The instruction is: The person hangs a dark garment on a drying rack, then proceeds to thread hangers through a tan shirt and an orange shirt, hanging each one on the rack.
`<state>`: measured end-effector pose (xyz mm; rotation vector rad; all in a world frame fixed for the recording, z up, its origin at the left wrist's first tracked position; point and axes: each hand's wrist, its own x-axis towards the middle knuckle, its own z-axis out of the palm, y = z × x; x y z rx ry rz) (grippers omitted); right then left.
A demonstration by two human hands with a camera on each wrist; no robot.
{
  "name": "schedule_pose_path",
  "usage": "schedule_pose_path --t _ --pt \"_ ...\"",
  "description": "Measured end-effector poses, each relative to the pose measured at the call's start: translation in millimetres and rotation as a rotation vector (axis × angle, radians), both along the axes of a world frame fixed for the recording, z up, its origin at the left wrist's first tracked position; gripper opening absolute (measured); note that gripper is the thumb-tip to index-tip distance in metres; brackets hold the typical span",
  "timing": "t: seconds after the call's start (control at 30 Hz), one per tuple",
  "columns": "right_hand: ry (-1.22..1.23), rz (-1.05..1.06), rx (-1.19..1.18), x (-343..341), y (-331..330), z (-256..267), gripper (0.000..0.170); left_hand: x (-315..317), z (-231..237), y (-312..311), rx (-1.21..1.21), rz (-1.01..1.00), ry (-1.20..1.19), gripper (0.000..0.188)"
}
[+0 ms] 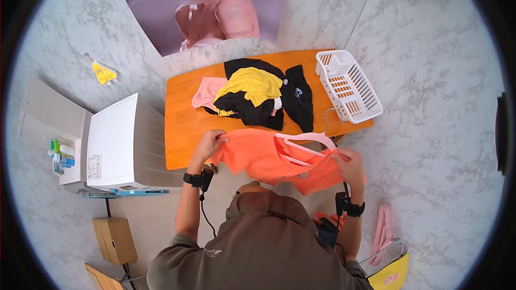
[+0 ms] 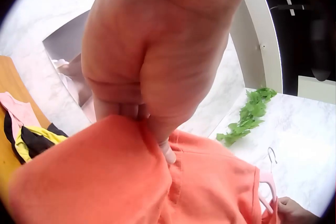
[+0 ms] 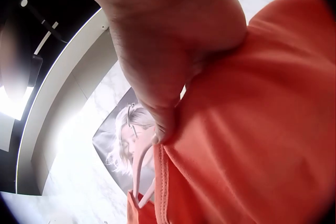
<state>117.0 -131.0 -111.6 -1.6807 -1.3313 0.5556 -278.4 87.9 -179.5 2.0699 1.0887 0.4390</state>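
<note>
An orange shirt [image 1: 252,153] is stretched between both hands in front of the table's near edge. My left hand [image 1: 210,144] pinches its left end; in the left wrist view the thumb presses on the fabric [image 2: 121,166] near a seam. My right hand [image 1: 352,165] grips the shirt's other side. A pale pink hanger [image 1: 321,138] sits partly inside the shirt, its metal hook pointing toward the table. Beside the right thumb [image 3: 164,124], one end of the hanger [image 3: 139,163] shows at the stitched neckline; the rest of it is hidden by cloth.
On the wooden table [image 1: 183,129] lies a heap of clothes, with a yellow garment [image 1: 250,86] on top, a pink one [image 1: 206,92] and black ones [image 1: 299,102]. A white plastic basket [image 1: 371,88] stands at the table's right end. A white appliance [image 1: 113,139] stands left.
</note>
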Motion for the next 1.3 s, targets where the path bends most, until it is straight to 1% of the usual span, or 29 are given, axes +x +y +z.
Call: schedule_pose_path --t 0.07,0.1,0.17,0.2,0.23,0.27,0.3,0.37,0.4,0.47,0.5,0.57,0.6,0.67,0.7,0.77,0.8,0.87,0.9,0.97,1.1,1.17,1.2,1.27,1.3 --pt "0.002 0.002 0.010 1 -1 -2 0.020 -2 1 1 0.006 0.027 0.110 0.020" --pt "0.002 0.003 0.010 -1 0 -2 0.020 0 3 -1 0.006 0.028 0.110 0.020" --pt "-0.012 0.011 -0.006 -8 1 -4 0.020 14 5 -7 0.260 0.033 -0.071 0.026" --pt "-0.012 0.013 -0.006 -12 2 -5 0.020 25 20 -13 0.261 0.034 -0.071 0.026" --pt "0.000 0.032 0.002 -15 3 -7 0.020 40 46 -22 0.231 0.005 -0.159 0.028" --pt "0.011 0.053 0.009 -18 4 -8 0.021 52 62 -30 0.202 -0.022 -0.248 0.029" --pt "0.011 0.060 0.009 -21 6 -8 0.021 61 65 -35 0.203 -0.015 -0.248 0.029" --pt "-0.031 0.055 -0.023 -26 7 -7 0.020 74 68 -41 0.188 -0.221 -0.246 0.023" --pt "-0.031 0.055 -0.022 -29 8 -5 0.020 76 68 -42 0.189 -0.221 -0.245 0.023" --pt "-0.070 0.071 -0.049 -33 7 2 0.020 79 67 -42 0.101 -0.342 0.018 0.017" --pt "-0.070 0.064 -0.049 -32 7 0 0.020 79 64 -41 0.102 -0.349 0.017 0.017" --pt "-0.035 0.069 0.018 -29 5 -7 0.024 76 55 -40 0.300 -0.329 -0.161 0.012" --pt "-0.034 0.066 0.016 -26 4 -7 0.024 72 53 -39 0.297 -0.332 -0.161 0.012" --pt "-0.114 0.024 0.124 -16 2 -6 0.028 64 51 -37 0.247 -0.213 -0.182 0.011" --pt "-0.113 0.024 0.121 -9 -1 -8 0.028 60 59 -37 0.244 -0.213 -0.181 0.011" --pt "-0.420 -0.099 0.130 10 -6 -14 0.028 53 76 -36 0.194 -0.081 -0.146 0.010" --pt "-0.419 -0.096 0.129 15 -9 -18 0.028 49 78 -35 0.192 -0.078 -0.145 0.010" --pt "0.173 -0.133 -0.059 21 -15 -26 0.023 43 81 -33 0.146 -0.058 -0.131 0.010" --pt "0.174 -0.135 -0.062 26 -16 -29 0.023 43 81 -33 0.142 -0.059 -0.130 0.010" --pt "-0.096 -0.153 -0.219 31 -14 -33 0.021 43 81 -32 0.158 -0.072 -0.145 0.011" --pt "-0.092 -0.190 -0.201 28 -11 -41 0.020 42 81 -29 0.207 -0.074 -0.115 0.011" --pt "-0.107 -0.285 -0.101 27 -8 -51 0.019 44 84 -29 0.205 -0.070 -0.089 0.011" --pt "-0.108 -0.284 -0.102 27 -8 -53 0.019 44 85 -28 0.205 -0.069 -0.089 0.011" --pt "-0.015 -0.338 -0.071 28 -5 -55 0.018 47 87 -26 0.222 -0.083 -0.094 0.011" --pt "-0.017 -0.339 -0.066 30 -5 -54 0.018 48 86 -25 0.226 -0.084 -0.097 0.011"
